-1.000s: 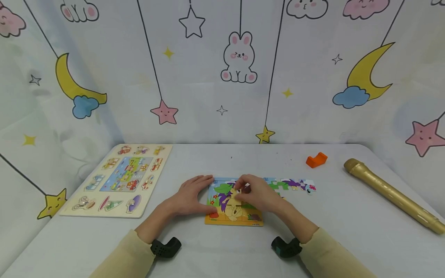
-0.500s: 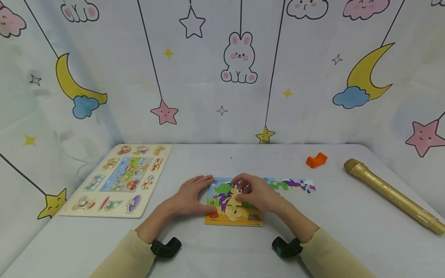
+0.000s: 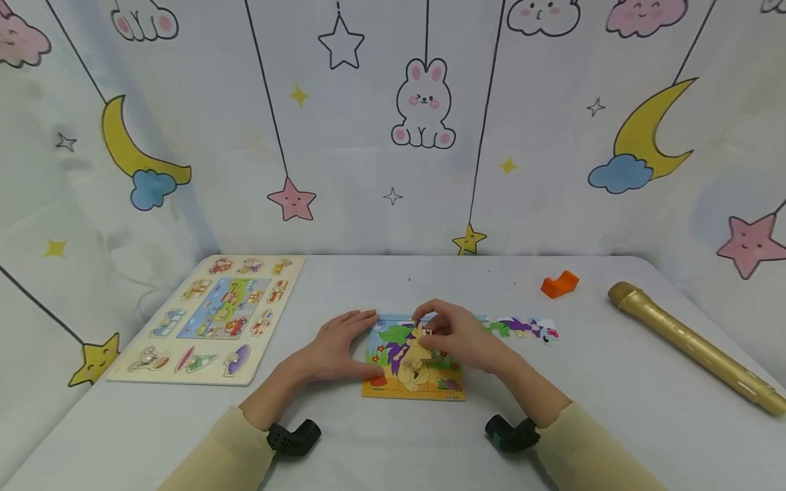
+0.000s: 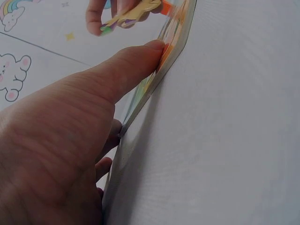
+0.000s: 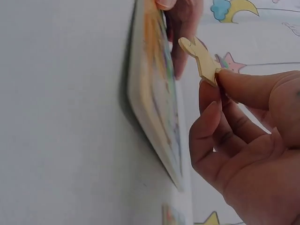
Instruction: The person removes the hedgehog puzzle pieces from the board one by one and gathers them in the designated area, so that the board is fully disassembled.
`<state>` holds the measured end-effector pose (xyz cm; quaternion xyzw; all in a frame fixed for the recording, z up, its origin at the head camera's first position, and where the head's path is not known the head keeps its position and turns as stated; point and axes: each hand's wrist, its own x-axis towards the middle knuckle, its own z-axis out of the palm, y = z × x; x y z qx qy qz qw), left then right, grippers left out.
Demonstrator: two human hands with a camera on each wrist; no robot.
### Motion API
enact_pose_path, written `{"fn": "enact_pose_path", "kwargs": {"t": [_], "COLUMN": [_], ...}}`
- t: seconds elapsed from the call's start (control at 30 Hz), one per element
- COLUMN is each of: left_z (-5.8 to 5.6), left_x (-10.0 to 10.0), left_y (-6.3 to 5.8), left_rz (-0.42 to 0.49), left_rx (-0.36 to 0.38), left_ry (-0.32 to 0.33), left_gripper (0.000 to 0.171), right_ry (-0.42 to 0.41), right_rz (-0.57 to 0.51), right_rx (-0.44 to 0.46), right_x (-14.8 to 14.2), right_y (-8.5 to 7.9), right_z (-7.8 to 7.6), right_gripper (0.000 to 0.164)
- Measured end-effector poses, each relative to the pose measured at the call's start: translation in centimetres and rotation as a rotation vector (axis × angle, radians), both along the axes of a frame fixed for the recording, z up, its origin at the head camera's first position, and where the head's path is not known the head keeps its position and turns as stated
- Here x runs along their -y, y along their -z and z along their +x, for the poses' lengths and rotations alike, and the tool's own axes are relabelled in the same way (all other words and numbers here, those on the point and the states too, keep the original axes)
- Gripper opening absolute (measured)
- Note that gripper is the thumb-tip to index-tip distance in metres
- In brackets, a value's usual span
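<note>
My right hand (image 3: 463, 335) pinches a yellow jigsaw piece (image 5: 201, 61) between thumb and fingers. In the right wrist view the piece stands tilted in the air, apart from the puzzle board (image 5: 140, 93). On the head view that board (image 3: 413, 393) lies at the table's middle, with a yellow, purple-haired cartoon animal in a garden on it. Part of its upper right is hidden by my right hand. My left hand (image 3: 334, 348) rests at the board's left side. Its straight thumb (image 4: 140, 61) presses on the board's edge, and the other fingers lie along the side.
Several loose jigsaw pieces (image 3: 522, 326) lie right of the board. A wooden peg puzzle (image 3: 141, 375) is at the left, an orange block (image 3: 559, 284) at the back right. A gold microphone (image 3: 694, 344) lies on the far right, and a patterned cloth (image 3: 368, 150) hangs behind.
The right hand has lifted slightly from the board and shifted a little right, with the yellow jigsaw piece pinched in it. The left hand stays in place.
</note>
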<state>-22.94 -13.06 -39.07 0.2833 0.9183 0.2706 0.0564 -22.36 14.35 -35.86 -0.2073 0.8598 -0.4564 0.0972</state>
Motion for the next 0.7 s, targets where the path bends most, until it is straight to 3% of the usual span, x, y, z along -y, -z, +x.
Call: {"fn": "enact_pose_path", "kwargs": {"t": [0.37,0.7], "left_z": [0.0,-0.1], "left_x": [-0.1,0.0], "left_y": [0.3,0.2], "left_rz": [0.003,-0.012], "left_rx": [0.003,0.003], "left_ry": [-0.004,-0.004], "left_gripper": [0.094,0.095], "right_ry": [0.082,0.122], "right_rz": [0.003,0.056], "right_rx": [-0.007,0.05], "right_x": [-5.0,-11.0], "right_y": [-2.1,-1.5], "right_z": [-0.4,0.2], "right_gripper": [0.033,0.036]}}
